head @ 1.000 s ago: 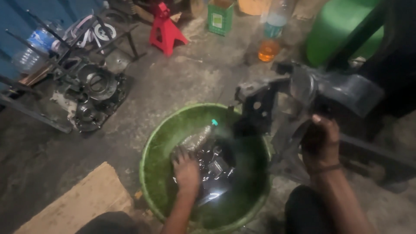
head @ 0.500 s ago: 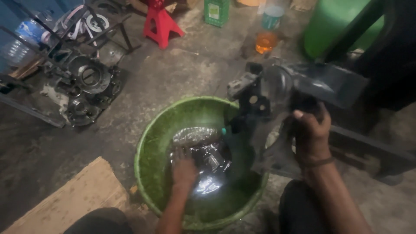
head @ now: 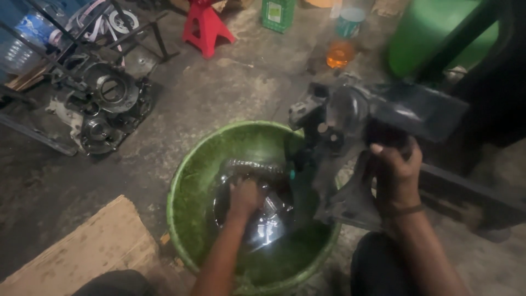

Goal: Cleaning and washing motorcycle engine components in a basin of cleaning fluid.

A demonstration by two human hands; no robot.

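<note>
Concrete floor [head: 230, 93], dim. I see left hand [head: 244, 198] sunk in green basin [head: 189, 181], grip unclear in dark liquid. Right hand [head: 395, 174] clenched on engine casing [head: 350, 118] at basin rim.

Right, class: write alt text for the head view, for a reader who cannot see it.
A person's left hand dips into dark liquid in a green basin on a concrete floor, while the right hand grips a large dark metal machine part over the rim. An engine casing lies nearby.
</note>
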